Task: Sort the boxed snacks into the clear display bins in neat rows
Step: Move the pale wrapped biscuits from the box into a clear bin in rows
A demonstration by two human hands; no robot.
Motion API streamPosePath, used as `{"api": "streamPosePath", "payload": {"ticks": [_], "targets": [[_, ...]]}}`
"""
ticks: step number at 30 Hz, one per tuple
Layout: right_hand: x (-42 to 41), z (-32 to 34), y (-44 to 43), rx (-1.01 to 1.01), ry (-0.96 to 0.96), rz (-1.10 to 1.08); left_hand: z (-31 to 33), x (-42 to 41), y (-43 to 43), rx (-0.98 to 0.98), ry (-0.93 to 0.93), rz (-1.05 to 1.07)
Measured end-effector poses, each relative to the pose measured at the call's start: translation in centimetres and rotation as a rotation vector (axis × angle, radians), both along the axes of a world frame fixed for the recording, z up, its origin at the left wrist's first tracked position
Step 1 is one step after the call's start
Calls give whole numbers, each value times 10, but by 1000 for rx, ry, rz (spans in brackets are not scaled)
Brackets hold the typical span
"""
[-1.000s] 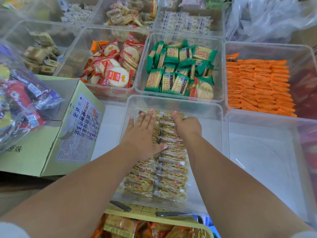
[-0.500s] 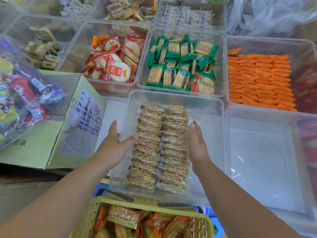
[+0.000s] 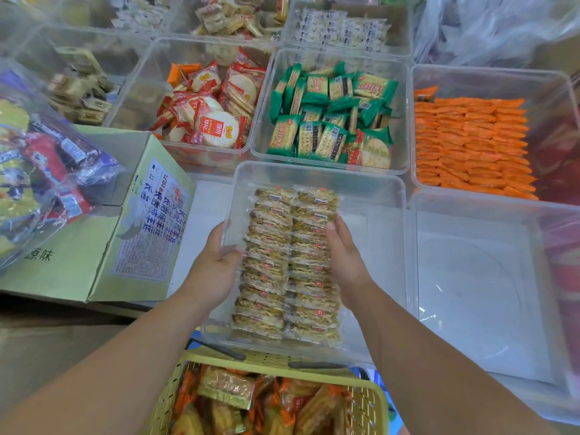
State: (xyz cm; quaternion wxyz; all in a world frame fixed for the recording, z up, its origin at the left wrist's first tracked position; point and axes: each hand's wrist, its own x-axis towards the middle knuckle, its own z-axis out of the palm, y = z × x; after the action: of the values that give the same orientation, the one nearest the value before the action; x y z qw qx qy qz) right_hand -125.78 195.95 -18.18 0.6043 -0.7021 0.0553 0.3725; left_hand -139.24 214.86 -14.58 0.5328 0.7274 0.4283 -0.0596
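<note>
Right in front of the person, a clear bin (image 3: 370,189) sits on the counter (image 3: 201,221), and two tidy rows of tan snack packets (image 3: 292,262) lie side by side in its left half, running from the near wall to the far one. The left hand (image 3: 216,262) is at the bin's left wall with its thumb against the left row. The right hand (image 3: 345,262) lies flat along the outer edge of the right row. Both hands have straight fingers and grip nothing. Just beyond, one bin holds a loose heap of red-and-white cracker packs (image 3: 216,120). The bin to its right holds green-wrapped crackers (image 3: 329,120), some standing and some tipped. Further right, orange packets (image 3: 464,142) lie in neat stacked rows in their own bin. At the near edge a yellow basket (image 3: 370,400) holds orange and gold wrapped snacks. A green cardboard box (image 3: 103,246) stands on the left with a clear bag of mixed packets (image 3: 37,183) resting on top.
</note>
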Motion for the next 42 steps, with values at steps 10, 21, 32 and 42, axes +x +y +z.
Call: {"api": "streamPosePath", "payload": {"ticks": [10, 21, 32, 42], "targets": [[31, -2, 15, -14, 4, 21, -2, 4, -1, -19, 51, 57], [8, 21, -12, -237, 195, -31, 3, 3, -2, -120, 38, 149], [-44, 40, -17, -115, 443, 25, 4, 3, -4, -140, 13, 157], [-73, 108, -7, -204, -60, -74, 74, -46, -7, 199, -167, 54]]}}
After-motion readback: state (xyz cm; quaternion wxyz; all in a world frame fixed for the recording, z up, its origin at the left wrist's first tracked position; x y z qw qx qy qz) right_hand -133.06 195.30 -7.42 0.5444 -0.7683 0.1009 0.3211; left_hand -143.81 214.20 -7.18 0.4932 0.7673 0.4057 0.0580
